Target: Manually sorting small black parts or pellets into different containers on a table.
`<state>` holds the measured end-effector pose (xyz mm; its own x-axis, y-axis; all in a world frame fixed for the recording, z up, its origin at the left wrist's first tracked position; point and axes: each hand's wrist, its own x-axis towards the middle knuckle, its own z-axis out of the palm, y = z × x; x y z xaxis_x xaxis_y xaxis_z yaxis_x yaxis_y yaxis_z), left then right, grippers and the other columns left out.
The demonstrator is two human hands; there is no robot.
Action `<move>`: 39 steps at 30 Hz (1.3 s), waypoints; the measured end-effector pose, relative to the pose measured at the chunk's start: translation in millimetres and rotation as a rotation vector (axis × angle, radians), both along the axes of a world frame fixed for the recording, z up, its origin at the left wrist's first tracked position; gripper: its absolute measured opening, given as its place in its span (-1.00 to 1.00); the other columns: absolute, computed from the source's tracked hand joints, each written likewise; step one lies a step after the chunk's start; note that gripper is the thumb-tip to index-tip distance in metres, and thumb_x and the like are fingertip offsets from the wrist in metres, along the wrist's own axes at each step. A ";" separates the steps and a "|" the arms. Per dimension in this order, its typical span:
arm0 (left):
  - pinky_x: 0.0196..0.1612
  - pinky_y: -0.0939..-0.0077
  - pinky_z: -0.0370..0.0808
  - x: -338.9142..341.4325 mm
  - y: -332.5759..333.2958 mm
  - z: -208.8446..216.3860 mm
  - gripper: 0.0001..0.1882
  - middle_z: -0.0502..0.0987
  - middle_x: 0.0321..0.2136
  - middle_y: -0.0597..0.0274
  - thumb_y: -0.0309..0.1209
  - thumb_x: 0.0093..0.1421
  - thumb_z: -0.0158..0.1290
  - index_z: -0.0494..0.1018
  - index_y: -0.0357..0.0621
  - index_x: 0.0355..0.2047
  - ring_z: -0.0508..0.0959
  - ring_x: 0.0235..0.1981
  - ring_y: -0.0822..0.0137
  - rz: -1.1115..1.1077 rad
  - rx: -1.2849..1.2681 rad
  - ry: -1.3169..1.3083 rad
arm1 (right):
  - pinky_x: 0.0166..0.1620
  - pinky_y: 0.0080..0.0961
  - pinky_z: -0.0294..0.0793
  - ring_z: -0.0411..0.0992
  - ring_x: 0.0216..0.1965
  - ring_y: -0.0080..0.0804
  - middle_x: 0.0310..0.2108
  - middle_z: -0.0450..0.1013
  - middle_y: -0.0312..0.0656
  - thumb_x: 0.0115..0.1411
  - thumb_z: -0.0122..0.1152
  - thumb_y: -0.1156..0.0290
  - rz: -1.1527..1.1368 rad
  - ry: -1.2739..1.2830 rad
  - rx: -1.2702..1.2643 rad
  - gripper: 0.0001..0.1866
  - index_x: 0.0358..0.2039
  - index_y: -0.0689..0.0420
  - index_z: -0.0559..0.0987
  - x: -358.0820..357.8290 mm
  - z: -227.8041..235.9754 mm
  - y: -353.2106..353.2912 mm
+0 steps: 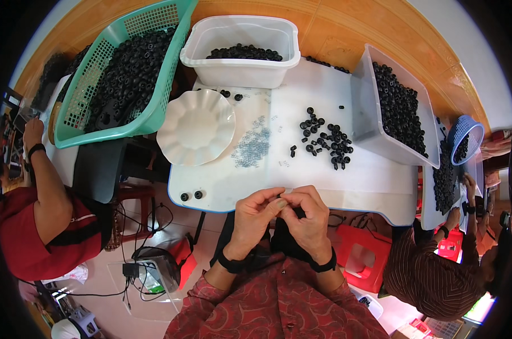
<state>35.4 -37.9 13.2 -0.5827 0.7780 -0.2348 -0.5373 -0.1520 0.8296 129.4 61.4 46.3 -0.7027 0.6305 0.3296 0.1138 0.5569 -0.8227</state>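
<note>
Our two hands meet just off the near edge of the white, blue-edged surface (222,183). Left hand (254,217): grip pinched, thumb to forefinger. Right hand (308,217): likewise. Both seem to be on one small dark piece (278,196), mostly hidden; shape unclear. To do it well, we'd steady with one hand, turn gently with the other, and work over the surface so slips land there. Counts: two round black pieces (198,195) at near left; one loose black heap (335,146), too overlapped to count; one white scalloped dish (193,127); one white rectangular tub (242,74), one translucent bin (372,107), one green lattice basket (106,137), each holding black parts.
</note>
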 end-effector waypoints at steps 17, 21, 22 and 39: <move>-0.19 0.55 0.61 -1.5 0.6 0.6 -0.75 0.59 -0.27 0.14 -0.62 0.23 0.09 0.50 -0.38 -0.07 0.60 -0.30 0.41 0.030 0.049 -0.018 | -0.33 -0.46 0.57 0.53 -0.35 -0.27 -0.28 0.50 -0.12 0.03 0.27 0.69 0.030 0.019 0.066 -0.75 -0.23 0.21 0.60 1.7 4.9 1.2; -0.21 0.61 0.60 -0.5 1.8 0.6 -0.74 0.60 -0.27 0.13 -0.58 0.24 0.09 0.49 -0.39 -0.05 0.61 -0.30 0.41 0.025 0.058 -0.059 | -0.32 -0.47 0.57 0.54 -0.34 -0.28 -0.28 0.50 -0.11 0.06 0.26 0.69 0.037 0.011 0.037 -0.75 -0.21 0.22 0.60 5.0 -2.5 2.2; -0.23 0.65 0.59 -0.2 1.8 -0.4 -0.73 0.61 -0.27 0.13 -0.56 0.25 0.09 0.48 -0.38 -0.04 0.62 -0.30 0.42 0.022 0.054 -0.062 | -0.32 -0.48 0.57 0.54 -0.34 -0.29 -0.28 0.50 -0.11 0.07 0.26 0.69 0.040 0.005 0.040 -0.76 -0.21 0.23 0.61 5.8 -3.0 2.6; -0.17 0.58 0.62 -2.9 0.0 -3.8 -0.70 0.60 -0.21 0.10 -0.62 0.27 0.03 0.45 -0.33 0.02 0.63 -0.26 0.37 -0.058 0.163 -0.189 | -0.23 -0.65 0.49 0.50 -0.30 -0.51 -0.23 0.48 -0.17 0.15 0.21 0.68 -0.033 0.129 -0.260 -0.79 -0.18 0.23 0.60 6.4 -1.0 -2.3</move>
<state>32.5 -37.9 9.4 -0.4938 0.8452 -0.2044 -0.6925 -0.2401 0.6803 135.8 59.1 45.3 -0.6432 0.7274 0.2392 0.0135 0.3231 -0.9463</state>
